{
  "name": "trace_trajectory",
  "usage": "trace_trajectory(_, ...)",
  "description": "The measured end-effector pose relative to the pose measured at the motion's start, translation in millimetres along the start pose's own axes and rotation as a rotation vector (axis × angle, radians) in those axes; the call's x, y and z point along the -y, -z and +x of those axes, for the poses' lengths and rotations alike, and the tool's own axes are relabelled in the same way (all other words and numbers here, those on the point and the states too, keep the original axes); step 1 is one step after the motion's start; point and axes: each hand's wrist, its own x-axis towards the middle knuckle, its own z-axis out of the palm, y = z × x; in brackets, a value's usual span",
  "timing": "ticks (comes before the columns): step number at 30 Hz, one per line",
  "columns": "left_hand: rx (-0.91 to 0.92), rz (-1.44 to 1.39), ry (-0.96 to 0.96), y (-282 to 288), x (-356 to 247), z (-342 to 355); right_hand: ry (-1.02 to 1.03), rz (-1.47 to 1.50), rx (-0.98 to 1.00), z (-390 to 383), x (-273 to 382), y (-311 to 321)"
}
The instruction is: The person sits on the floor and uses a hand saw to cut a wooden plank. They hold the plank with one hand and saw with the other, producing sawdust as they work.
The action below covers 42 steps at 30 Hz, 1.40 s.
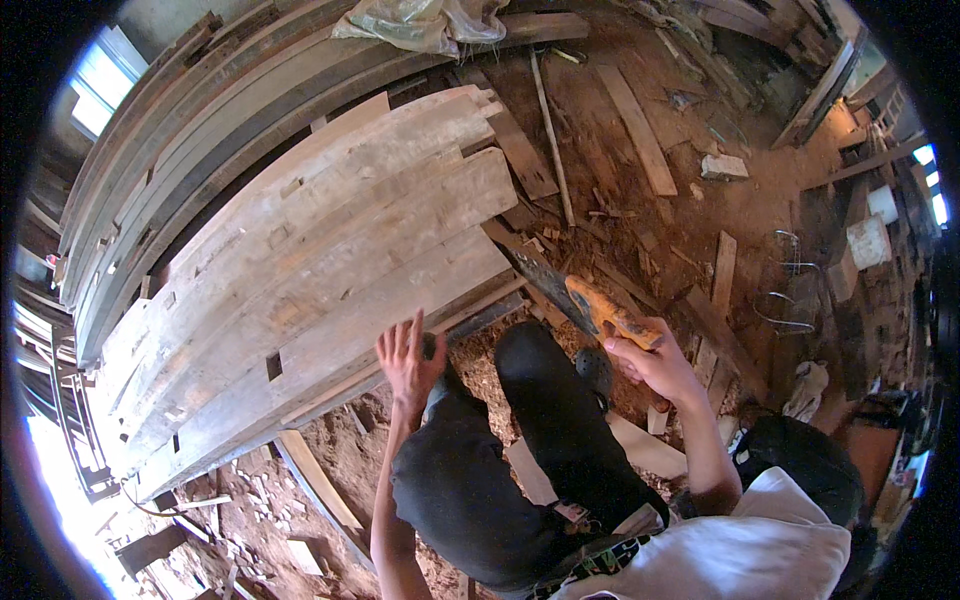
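My right hand [655, 360] is wrapped round the orange handle of a handsaw [612, 312]. Its dark blade points up and left, the tip reaching the cut end of the nearest thick wooden beam [440, 270]; whether the teeth touch the wood I cannot tell. My left hand [408, 360] has its fingers spread at the near edge of that beam, with nothing held. Several such pale beams lie side by side, some with square mortise holes. Both my knees are bent just in front of them.
Behind the beams lies a stack of long boards [250, 90], partly under a plastic sheet [415, 22]. Loose planks [637, 130], a thin pole [552, 140], a pale block [724, 167] and wood scraps are scattered over the brown dirt floor. White buckets [882, 205] stand at the right.
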Motion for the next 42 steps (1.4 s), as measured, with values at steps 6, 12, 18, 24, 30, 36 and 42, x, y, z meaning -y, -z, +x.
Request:
trace_trajectory(6, 0.522, 0.219, 0.024, -45.7, -14.7, 34.3, -0.039, 0.012, -0.076, 0.7, 4.6, -2.5)
trace_trajectory(12, 0.506, 0.243, 0.009, -66.9, -4.8, 26.0, -0.073, 0.082, -0.073, 0.3, 11.5, -1.3)
trace_trajectory(18, 0.476, 0.268, 0.025, -69.2, -7.8, 23.4, -0.044, -0.023, -0.067, 3.1, 14.8, 3.5)
trace_trajectory(24, 0.42, 0.336, 0.04, -78.8, -12.8, 19.5, -0.064, -0.02, -0.049, -1.4, 14.5, 0.3)
trace_trajectory(30, 0.474, 0.471, 0.036, -79.3, -16.9, 18.2, -0.129, 0.076, -0.137, -35.1, 27.3, 7.4)
trace_trajectory(36, 0.487, 0.458, 0.05, -69.5, -23.0, 21.7, -0.09, 0.05, -0.158, -49.9, 25.3, 13.3)
trace_trajectory(42, 0.535, 0.519, 0.021, -75.1, -20.3, 17.6, -0.096, -0.001, -0.163, -50.0, 20.4, 12.5)
